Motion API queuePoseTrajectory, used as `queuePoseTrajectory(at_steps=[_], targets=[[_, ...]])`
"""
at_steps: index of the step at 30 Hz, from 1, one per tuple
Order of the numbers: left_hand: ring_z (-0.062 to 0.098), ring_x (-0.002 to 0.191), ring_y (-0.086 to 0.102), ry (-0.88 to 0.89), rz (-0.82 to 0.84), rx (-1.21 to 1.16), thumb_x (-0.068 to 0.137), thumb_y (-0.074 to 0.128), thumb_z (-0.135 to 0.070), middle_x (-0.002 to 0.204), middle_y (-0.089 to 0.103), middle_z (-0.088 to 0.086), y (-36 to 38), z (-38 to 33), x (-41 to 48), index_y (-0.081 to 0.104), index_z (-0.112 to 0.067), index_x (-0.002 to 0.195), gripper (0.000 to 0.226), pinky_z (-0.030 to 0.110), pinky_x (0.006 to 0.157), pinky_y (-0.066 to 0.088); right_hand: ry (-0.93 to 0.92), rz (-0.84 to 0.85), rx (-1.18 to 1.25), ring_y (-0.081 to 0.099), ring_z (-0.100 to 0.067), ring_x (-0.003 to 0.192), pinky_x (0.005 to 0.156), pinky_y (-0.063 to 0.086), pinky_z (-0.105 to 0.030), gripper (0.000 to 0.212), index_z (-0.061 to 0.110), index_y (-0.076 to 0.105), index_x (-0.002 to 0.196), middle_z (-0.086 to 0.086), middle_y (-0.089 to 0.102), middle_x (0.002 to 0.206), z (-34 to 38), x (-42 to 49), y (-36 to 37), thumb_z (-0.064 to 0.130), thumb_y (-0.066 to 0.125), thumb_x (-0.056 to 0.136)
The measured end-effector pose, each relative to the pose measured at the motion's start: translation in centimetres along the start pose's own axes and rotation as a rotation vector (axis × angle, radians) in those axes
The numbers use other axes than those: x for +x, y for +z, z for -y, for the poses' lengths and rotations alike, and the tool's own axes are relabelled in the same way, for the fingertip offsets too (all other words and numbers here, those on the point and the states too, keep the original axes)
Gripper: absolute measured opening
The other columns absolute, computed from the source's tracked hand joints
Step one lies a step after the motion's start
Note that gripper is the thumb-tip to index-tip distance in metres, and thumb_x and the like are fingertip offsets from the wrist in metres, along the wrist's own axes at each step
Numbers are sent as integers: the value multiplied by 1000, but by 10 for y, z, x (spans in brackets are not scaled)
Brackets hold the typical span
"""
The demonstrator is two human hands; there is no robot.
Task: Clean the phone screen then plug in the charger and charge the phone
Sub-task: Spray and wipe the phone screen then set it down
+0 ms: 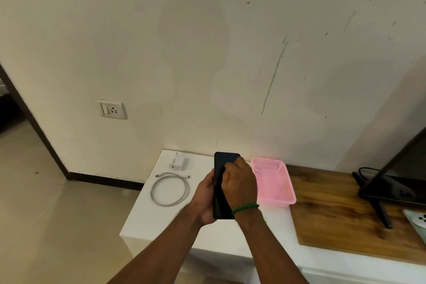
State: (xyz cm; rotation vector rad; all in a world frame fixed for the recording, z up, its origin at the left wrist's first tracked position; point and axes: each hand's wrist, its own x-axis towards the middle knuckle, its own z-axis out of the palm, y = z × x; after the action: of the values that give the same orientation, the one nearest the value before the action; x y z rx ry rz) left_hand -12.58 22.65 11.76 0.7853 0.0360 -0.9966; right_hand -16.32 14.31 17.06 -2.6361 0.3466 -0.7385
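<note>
Judged to be at the first step, screen cleaning, with nothing to show it complete. Holds the phone [227, 160] above the desk [161, 219], screen up, long axis running from 6 to 12 o'clock. Grips it from beneath and along its 9 o'clock edge with the left hand [205, 198], fingers curled round the body. Lays the right hand [241, 185] over the upper middle of the screen, fingers bent and pressed down onto the glass; cannot tell whether a cloth sits under those fingers, as only a dark patch shows there against the dark screen. Wears a green band [245, 208] on the right wrist. Counts both later steps as not yet done. Note the charger [178, 162] lying on the desk at 10 o'clock from the phone, plugged into nothing. Note the cable [170, 189] coiled on the desk at 9 o'clock, just beside the charger, both ends free. Locate the wall socket [112, 109] further out at 10 o'clock, well apart from the desk and unoccupied. Locate a pink basket [274, 182] at 3 o'clock, just beside the right hand, and a wooden board [345, 210] beyond it.
</note>
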Motion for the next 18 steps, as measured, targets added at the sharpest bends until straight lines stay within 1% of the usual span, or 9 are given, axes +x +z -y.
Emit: queuePoseTrajectory(at_steps=[3, 6, 9, 12, 16, 18], targets=[[32, 106, 64, -10, -13, -5, 86, 49, -62, 119, 67, 15, -1, 0, 3, 68, -18, 121, 60, 51, 104, 41, 52, -46, 12, 53, -31, 63, 53, 40, -33, 15, 0, 57, 65, -15, 56, 75, -13, 6, -5, -1, 56, 80], [32, 104, 63, -11, -32, 7, 89, 43, -64, 118, 67, 13, -3, 2, 5, 69, -19, 120, 60, 52, 104, 40, 78, -74, 29, 54, -29, 64, 56, 44, -33, 15, -1, 63, 71, -15, 58, 77, -22, 6, -6, 1, 56, 84], [31, 102, 64, -3, -42, 6, 89, 43, -63, 115, 68, 12, -3, 6, 5, 70, -19, 116, 58, 50, 104, 41, 96, -78, 35, 56, -28, 65, 59, 45, -31, 15, -2, 65, 74, -16, 60, 79, -25, 3, -6, 3, 57, 85], [33, 105, 62, 0, -33, 10, 88, 42, -63, 117, 67, 13, -4, 8, 6, 69, -19, 118, 60, 52, 104, 40, 90, -57, 25, 57, -28, 67, 61, 46, -30, 15, -1, 65, 75, -16, 61, 81, -23, 2, -6, 5, 57, 86], [34, 109, 62, -10, -21, 1, 82, 52, -62, 121, 66, 15, 0, 5, 5, 68, -18, 121, 61, 52, 105, 40, 48, -44, 20, 55, -31, 61, 53, 42, -29, 13, 0, 60, 65, -16, 58, 75, -10, 3, -7, -2, 61, 77], [34, 114, 59, -16, -21, -3, 79, 57, -60, 125, 64, 15, 2, 3, 5, 67, -18, 123, 62, 51, 107, 38, 24, -26, 16, 55, -32, 63, 53, 44, -32, 11, 0, 60, 64, -16, 59, 76, -2, 2, -5, -1, 61, 75]])
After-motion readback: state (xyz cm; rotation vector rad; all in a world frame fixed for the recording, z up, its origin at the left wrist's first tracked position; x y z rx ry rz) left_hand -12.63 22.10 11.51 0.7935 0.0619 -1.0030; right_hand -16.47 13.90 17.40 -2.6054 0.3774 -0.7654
